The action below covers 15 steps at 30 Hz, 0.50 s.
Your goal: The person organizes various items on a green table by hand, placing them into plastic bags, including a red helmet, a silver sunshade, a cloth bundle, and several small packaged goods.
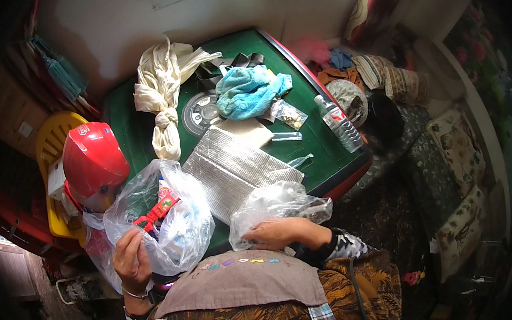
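My left hand (132, 260) pinches the near left rim of a large clear plastic bag (192, 242). Inside that bag lie a red packet (159, 210) and some blue-and-white packaging. Close to my body on the right, my right hand (286, 233) is closed on a second clear plastic bag (289, 200), crumpled and bunched up; its fingertips are partly hidden by the film. Between and behind the two bags, a silver bubble-foil sheet (231, 170) lies flat on the green table.
The green table (322, 159) also bears a knotted cream cloth (168, 117), a turquoise towel (246, 93), black straps, a grey round disc (199, 112), a small clear packet (289, 114) and a bottle (338, 124). Left stands a yellow chair (56, 141) with a red helmet (95, 159).
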{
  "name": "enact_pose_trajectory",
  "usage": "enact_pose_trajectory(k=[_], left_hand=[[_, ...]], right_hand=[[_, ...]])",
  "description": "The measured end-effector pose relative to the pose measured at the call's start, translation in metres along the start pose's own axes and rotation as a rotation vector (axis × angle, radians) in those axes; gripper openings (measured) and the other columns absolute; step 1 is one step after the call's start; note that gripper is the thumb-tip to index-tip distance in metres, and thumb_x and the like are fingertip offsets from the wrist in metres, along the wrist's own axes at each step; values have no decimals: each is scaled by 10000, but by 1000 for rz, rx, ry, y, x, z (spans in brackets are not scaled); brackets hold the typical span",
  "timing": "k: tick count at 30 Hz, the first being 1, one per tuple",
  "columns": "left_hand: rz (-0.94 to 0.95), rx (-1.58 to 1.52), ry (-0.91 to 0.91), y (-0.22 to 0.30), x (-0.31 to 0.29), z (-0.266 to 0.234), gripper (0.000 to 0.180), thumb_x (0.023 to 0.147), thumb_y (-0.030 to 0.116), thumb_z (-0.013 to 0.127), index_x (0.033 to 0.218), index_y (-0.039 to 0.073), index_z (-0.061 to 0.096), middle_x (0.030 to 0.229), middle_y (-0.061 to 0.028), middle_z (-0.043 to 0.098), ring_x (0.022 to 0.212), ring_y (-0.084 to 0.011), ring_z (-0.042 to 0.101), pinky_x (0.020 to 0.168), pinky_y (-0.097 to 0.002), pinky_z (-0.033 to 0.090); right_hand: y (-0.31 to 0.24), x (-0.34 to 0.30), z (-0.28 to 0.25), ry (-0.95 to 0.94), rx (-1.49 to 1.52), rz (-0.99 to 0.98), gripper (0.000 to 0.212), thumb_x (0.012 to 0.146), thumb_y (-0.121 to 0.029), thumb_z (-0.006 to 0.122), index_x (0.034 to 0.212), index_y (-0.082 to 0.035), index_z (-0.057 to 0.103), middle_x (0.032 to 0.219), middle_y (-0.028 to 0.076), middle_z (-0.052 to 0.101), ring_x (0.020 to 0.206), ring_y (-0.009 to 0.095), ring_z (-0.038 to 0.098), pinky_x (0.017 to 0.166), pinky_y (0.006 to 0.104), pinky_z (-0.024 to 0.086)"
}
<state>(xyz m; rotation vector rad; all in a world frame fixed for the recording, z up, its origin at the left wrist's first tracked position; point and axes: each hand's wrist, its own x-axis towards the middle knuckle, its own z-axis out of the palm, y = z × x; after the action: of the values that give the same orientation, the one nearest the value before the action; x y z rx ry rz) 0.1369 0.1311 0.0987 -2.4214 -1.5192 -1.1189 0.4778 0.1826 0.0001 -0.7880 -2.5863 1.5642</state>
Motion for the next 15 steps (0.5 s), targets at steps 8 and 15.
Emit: enact_pose_trajectory(k=[8, 15], left_hand=[[28, 15, 1, 3, 2, -2, 221, 797, -73, 596, 1010, -17, 616, 1002, -177, 632, 878, -336, 640, 741, -380, 519], [-19, 8, 13, 0, -3, -3, 213, 795, -71, 594, 999, -17, 615, 991, -177, 631, 875, -339, 643, 745, -383, 523]], right_hand=[[-11, -64, -145, 943, 69, 184, 212, 827, -43, 622, 1038, -33, 615, 929, 123, 661, 893, 276, 644, 764, 358, 514], [145, -61, -101, 683, -858, 378, 167, 670, -95, 587, 836, -89, 569, 896, 91, 590, 875, 298, 573, 719, 411, 469]])
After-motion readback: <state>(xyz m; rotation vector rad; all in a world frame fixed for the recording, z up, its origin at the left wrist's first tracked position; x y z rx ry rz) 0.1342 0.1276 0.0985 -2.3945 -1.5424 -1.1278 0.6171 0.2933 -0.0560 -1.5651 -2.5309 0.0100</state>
